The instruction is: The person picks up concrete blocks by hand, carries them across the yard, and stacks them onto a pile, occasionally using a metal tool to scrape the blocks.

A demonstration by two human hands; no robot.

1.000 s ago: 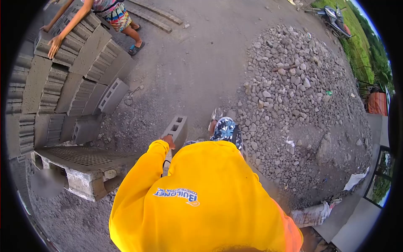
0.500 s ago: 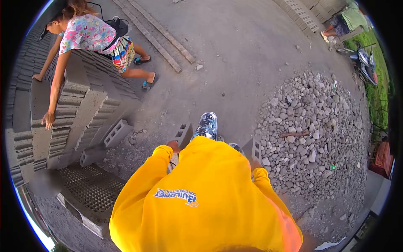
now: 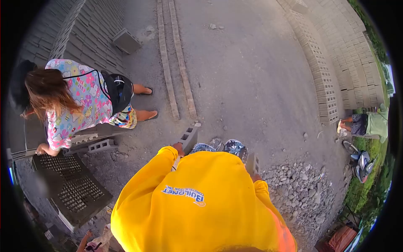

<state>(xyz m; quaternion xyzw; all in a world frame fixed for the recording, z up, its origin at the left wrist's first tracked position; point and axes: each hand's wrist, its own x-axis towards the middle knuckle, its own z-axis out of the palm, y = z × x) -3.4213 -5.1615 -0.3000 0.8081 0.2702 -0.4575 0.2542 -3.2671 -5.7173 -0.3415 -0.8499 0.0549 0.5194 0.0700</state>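
My left hand is closed on the end of a grey hollow block, held low at my left side beside my shoe. On my right side, my right hand grips a second hollow block, partly hidden by the yellow sleeve. Both arms hang down in yellow sleeves. My patterned shoes show between the two blocks on the dusty ground.
A person leans over stacked blocks at the left, above a perforated dark slab. A gravel pile lies at right. Two long planks lie ahead. Block rows, another person and a motorcycle are at far right.
The view has turned and moved forward; the gravel now appears lower and more block rows show. The person at left appears nearer and more bent over. Both my hands still hold their blocks.
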